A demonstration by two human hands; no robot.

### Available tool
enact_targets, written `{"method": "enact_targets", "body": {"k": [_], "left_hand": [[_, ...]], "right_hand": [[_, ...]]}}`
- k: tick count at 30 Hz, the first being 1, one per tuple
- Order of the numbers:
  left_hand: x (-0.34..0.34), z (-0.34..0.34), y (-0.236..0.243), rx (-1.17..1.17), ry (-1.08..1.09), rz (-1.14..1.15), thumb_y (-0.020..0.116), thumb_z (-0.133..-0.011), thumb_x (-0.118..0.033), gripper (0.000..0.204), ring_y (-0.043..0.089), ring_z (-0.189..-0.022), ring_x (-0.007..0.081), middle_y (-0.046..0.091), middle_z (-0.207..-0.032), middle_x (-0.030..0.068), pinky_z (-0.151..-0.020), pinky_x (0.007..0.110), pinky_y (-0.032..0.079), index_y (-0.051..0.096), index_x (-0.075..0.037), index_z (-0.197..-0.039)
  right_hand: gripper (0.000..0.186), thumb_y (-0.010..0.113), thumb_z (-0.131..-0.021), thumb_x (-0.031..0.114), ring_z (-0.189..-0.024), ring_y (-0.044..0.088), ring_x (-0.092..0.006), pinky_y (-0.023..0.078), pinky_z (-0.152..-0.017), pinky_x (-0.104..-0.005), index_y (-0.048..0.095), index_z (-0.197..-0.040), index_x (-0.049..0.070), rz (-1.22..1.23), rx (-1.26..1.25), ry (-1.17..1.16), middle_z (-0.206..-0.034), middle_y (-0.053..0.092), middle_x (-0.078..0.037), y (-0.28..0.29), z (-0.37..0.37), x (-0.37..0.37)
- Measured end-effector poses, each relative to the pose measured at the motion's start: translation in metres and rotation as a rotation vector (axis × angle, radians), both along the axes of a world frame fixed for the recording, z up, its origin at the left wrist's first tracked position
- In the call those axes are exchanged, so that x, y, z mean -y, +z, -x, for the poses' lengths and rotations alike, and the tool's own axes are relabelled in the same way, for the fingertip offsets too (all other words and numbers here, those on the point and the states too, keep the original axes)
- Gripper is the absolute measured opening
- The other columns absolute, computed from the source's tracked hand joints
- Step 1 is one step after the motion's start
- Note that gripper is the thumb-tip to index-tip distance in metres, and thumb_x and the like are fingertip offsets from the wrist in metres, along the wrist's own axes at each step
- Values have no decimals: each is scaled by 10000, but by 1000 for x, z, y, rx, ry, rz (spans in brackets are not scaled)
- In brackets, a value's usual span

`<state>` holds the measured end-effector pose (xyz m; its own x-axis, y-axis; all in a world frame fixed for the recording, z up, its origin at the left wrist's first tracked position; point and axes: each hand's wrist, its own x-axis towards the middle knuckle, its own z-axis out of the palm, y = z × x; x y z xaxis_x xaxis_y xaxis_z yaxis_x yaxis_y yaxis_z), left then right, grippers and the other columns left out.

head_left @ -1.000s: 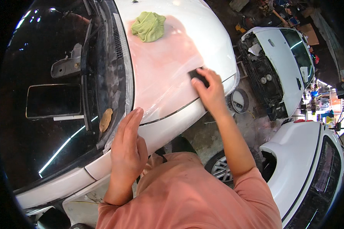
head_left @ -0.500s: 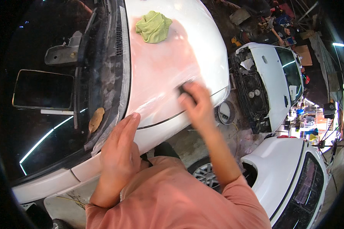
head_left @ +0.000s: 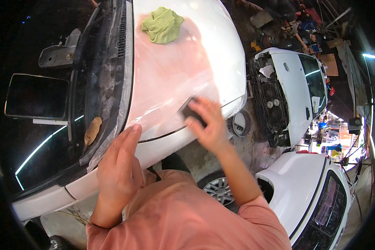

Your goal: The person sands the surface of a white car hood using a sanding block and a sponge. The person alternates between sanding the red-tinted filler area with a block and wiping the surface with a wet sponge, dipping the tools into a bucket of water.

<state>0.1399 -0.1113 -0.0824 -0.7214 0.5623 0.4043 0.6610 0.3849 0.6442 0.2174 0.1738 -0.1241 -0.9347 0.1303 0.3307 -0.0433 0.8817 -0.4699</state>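
Note:
My right hand is closed round a dark rectangular sanding block, which lies against the white car's hood close to its near edge. A dull pinkish, hazy patch covers much of the hood around the block. My left hand is held out with its fingers straight and side by side, holding nothing. Its fingertips are by the hood's near corner beside the windshield; whether they touch the panel I cannot tell. A crumpled green cloth sits on the far part of the hood.
Left of the hood is the dark windshield, with a dry leaf and masking along its edge. On the right stand a white car with its front stripped and another white car body. A wheel lies near my right arm.
My right hand has slid the sanding block slightly left and nearer to me across the hood. The view has shifted a little; my left hand keeps much the same pose.

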Motion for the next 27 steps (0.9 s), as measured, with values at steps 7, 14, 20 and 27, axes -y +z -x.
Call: {"method": "enact_targets", "body": {"k": [7,14,20,27], "left_hand": [[-2,2,2,-9,-16,-31,550,-788,176,635,719,-1074,394,703,-1243,242,-908,427,592,645,11,-1394],[0,1,6,17,-45,-41,554,-794,164,622,719,-1080,396,705,-1247,233,-913,432,596,645,9,-1391],[0,-2,-2,-18,-4,-28,561,-794,164,618,718,-1091,388,707,-1250,222,-931,421,599,649,5,-1385],[-2,1,8,-49,-55,-9,568,-798,161,602,726,-1070,378,712,-1239,219,-901,428,605,649,20,-1377]], "right_hand": [[387,783,-918,237,-1227,609,-392,460,-1090,-484,725,-1233,18,42,-39,-222,-1313,680,-210,-12,13,-29],[332,727,-928,199,-1121,663,-378,491,-1050,-468,718,-1189,-5,196,-66,-392,-1193,719,-208,-18,29,-97],[380,768,-930,245,-1244,609,-420,430,-1121,-513,724,-1241,31,61,-12,-42,-1308,676,-215,5,-4,35],[367,713,-960,243,-1092,675,-389,529,-983,-462,702,-1186,-46,145,36,-564,-1175,705,-223,-15,26,-89]]}}
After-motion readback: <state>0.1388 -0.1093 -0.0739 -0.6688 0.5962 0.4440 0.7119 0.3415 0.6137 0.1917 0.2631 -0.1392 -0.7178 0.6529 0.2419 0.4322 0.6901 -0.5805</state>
